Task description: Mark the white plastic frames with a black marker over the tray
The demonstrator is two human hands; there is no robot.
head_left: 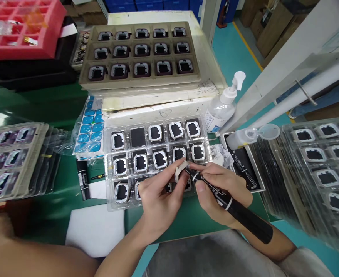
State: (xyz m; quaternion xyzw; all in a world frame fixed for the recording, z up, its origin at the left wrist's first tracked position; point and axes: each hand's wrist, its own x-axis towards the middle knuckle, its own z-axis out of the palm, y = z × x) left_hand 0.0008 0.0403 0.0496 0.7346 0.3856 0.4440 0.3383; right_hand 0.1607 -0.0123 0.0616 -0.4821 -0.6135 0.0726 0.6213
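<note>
My left hand (159, 200) pinches a small white frame (181, 170) with rounded corners, its edge turned up between thumb and fingers. In my right hand (223, 186) is a thick black marker (246, 215), gripped like a pen. The marker's tip meets or nearly meets the frame; my fingers partly hide the contact. Both hands are above the front of a clear plastic tray (108, 200). Most of its visible pockets hold white-rimmed square parts with black centres, such as this part (140, 163). One back pocket shows only a black square (137, 137).
Behind stands a beige tray (198, 73) of similar parts. Tray stacks flank me, one left (36, 154) and one right (295, 177). A pump bottle (220, 111) is at back right. Another marker (83, 180) and a white foam sheet (96, 231) lie left, near another person's arm (36, 254).
</note>
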